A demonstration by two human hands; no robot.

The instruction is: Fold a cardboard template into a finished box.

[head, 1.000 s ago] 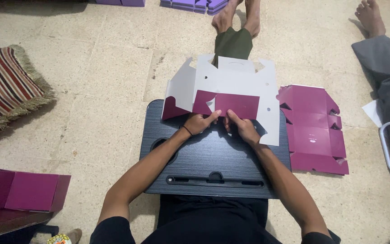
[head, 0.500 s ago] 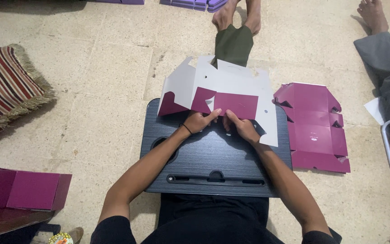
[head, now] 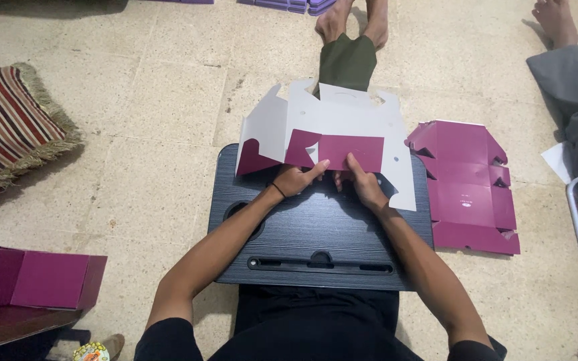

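Magenta card is pinched by both hands: the left hand (head: 297,179) and right hand (head: 362,184) grip the near folded flap of the cardboard box blank (head: 329,137), which spreads from them toward twelve o'clock, white side up. Beneath lies a black lap desk (head: 316,234). At three o'clock lies a flat magenta blank (head: 466,187); at nine, a striped cushion (head: 8,127).

Both bare forearms are reaching up from the lower frame toward its centre, the left hand (head: 296,179) and right hand (head: 362,184) meeting there, fingers pinching closed.
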